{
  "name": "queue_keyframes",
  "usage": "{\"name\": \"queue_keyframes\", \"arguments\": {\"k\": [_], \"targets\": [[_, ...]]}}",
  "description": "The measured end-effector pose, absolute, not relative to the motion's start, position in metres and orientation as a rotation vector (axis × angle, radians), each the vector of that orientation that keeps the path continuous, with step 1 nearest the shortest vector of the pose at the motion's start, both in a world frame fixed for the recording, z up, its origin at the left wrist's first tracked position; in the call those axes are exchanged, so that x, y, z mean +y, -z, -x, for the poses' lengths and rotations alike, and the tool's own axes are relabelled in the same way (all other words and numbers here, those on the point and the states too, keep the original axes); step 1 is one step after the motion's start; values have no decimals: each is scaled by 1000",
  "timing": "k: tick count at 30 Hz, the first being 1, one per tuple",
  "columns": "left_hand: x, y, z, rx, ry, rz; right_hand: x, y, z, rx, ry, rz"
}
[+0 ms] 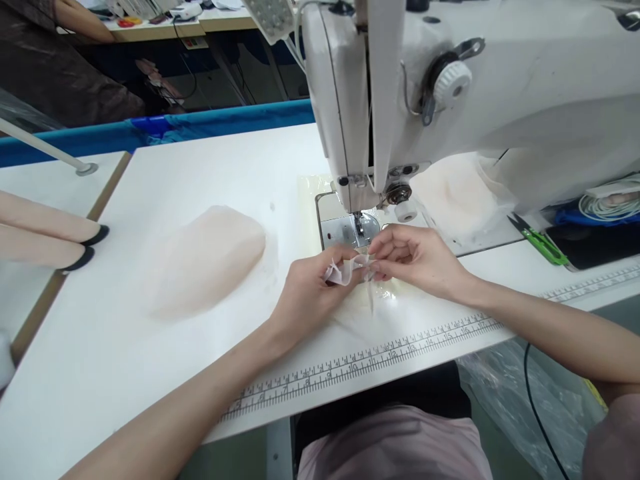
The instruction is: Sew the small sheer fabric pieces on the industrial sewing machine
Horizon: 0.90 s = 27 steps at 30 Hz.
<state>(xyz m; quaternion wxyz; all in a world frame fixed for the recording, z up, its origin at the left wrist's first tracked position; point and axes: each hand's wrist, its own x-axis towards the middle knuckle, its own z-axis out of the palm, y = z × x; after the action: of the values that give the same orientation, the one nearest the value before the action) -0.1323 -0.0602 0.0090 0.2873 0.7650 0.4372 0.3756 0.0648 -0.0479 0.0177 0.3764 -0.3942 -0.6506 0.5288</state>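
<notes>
My left hand (313, 290) and my right hand (415, 260) meet just in front of the needle plate (345, 230) of a white sewing machine (450, 87). Both pinch a small strip of sheer white fabric (350, 268) between thumb and fingers, held slightly above the table. More pale sheer fabric (370, 300) lies on the table under my hands. The presser foot (359, 227) stands just behind the strip, not touching it.
A pile of pale peach sheer pieces (207, 257) lies on the white table (150, 373) to the left, another heap (450, 193) behind the machine. Green thread snips (540, 243) rest at the right. A printed ruler (380, 357) runs along the front edge. Mannequin legs (50, 237) lie far left.
</notes>
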Motion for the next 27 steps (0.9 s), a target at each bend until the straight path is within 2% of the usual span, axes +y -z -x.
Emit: {"name": "queue_keyframes", "arguments": {"k": [7, 16, 27], "targets": [[-59, -2, 134, 1153, -1038, -2139, -51, -15, -64, -1909, -958, 939], [-59, -2, 132, 1199, -1160, -2206, -50, -11, -66, -1938, -847, 867], [-60, -4, 130, 1207, -1162, -2187, -50, -12, -66, -1972, -863, 853]]}}
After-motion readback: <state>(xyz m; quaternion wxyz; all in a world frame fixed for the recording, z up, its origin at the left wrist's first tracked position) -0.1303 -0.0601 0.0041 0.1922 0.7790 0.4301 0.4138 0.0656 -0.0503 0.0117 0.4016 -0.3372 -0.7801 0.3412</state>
